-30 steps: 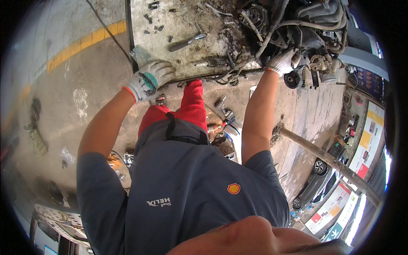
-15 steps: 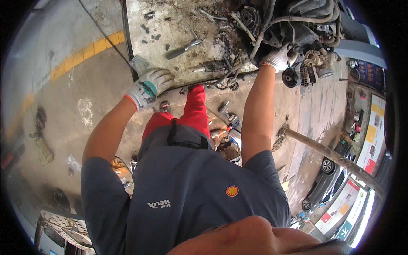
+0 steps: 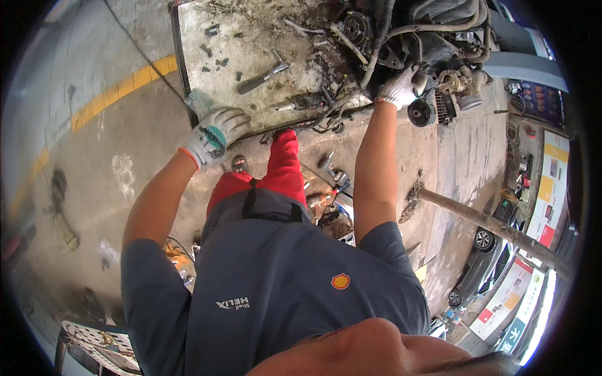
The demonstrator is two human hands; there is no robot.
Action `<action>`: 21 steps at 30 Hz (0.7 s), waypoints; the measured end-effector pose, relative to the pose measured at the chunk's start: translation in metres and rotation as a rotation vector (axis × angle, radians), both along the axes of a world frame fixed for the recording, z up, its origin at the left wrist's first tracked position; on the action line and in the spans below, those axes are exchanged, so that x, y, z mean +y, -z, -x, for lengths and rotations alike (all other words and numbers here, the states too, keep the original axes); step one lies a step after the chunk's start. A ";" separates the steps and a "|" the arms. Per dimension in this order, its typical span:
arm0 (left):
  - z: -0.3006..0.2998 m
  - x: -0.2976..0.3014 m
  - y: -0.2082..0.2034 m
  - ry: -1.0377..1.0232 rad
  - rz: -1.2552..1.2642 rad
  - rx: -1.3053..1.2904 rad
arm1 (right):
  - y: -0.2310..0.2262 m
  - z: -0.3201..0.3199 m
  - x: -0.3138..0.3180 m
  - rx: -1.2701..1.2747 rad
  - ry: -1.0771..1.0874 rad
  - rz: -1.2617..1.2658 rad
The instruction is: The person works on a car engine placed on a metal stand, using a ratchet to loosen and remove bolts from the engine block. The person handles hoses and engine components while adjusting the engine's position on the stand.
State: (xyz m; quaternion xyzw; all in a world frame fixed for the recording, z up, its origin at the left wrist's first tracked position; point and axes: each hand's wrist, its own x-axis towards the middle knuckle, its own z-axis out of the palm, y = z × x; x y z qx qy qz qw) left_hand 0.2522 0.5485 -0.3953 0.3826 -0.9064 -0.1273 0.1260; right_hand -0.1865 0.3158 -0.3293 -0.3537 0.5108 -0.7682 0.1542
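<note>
Engine (image 3: 433,50) prob. heavy, greasy; hold casting (image 3: 450,81), not hose (image 3: 379,45). L hand (image 3: 221,133) loose @ counter (image 3: 219,84) edge; R hand (image 3: 399,89) @ engine, grip unclear.

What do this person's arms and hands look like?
The left hand wears a pale knit glove with a green patch, dark smudges and an orange-edged cuff; the right hand, a pale glove. Short dark grey sleeves leave both forearms bare.

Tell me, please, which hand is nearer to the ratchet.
Left: the left hand is just short of the ratchet, slightly left; the right hand is well to its right, at the engine.
</note>
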 end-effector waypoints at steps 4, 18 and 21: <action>0.001 0.000 0.000 0.009 -0.009 0.012 | -0.002 0.007 -0.003 0.102 0.131 -0.007; 0.002 0.000 0.003 -0.002 -0.020 -0.019 | -0.012 -0.016 0.001 -0.055 0.147 -0.118; 0.002 -0.002 0.003 0.002 -0.026 0.027 | -0.006 -0.008 -0.003 -0.131 0.046 -0.028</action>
